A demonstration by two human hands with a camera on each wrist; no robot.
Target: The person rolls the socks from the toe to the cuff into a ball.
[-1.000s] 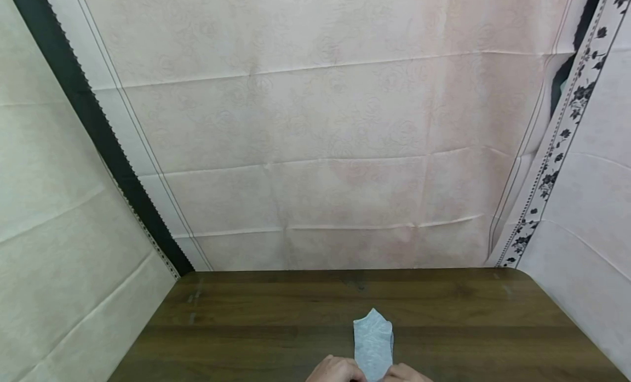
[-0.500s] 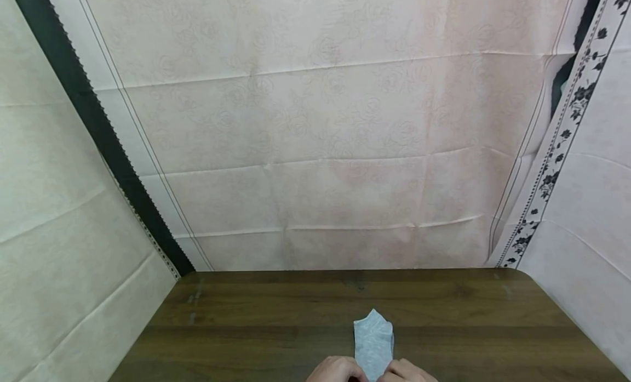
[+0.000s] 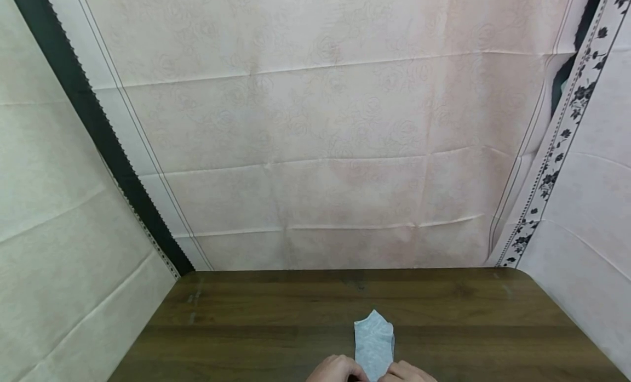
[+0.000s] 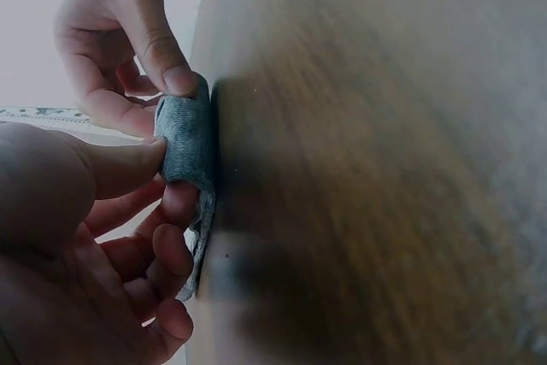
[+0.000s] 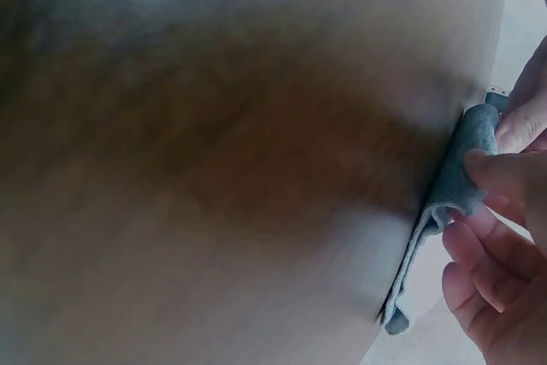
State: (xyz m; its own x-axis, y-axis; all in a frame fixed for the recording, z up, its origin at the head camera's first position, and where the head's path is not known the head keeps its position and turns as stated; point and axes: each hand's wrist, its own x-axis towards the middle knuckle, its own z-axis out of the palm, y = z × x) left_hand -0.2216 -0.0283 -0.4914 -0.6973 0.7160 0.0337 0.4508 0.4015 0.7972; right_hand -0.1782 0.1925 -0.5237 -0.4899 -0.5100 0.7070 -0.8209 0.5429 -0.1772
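A light blue-grey knit sock [image 3: 373, 341] lies on the wooden table near its front edge, its far end flat and ending in a point. The near end is rolled up, as the rolled sock [image 4: 185, 134] in the left wrist view shows. My left hand [image 3: 338, 369] pinches the left side of the roll between thumb and fingers. On the other side my right hand [image 3: 406, 372] pinches it, thumb on top. In the right wrist view, the sock's layered edges [image 5: 414, 250] trail away from the roll. The head view cuts off the lower parts of both hands.
The dark wooden tabletop [image 3: 246, 321] spreads around the sock. Pale creased cloth [image 3: 335, 124] hangs behind the table, with more cloth panels on the left [image 3: 64, 234] and right [image 3: 591, 217].
The right hand has shifted very slightly at the sock's near end. The sock and the left hand look almost the same as before.
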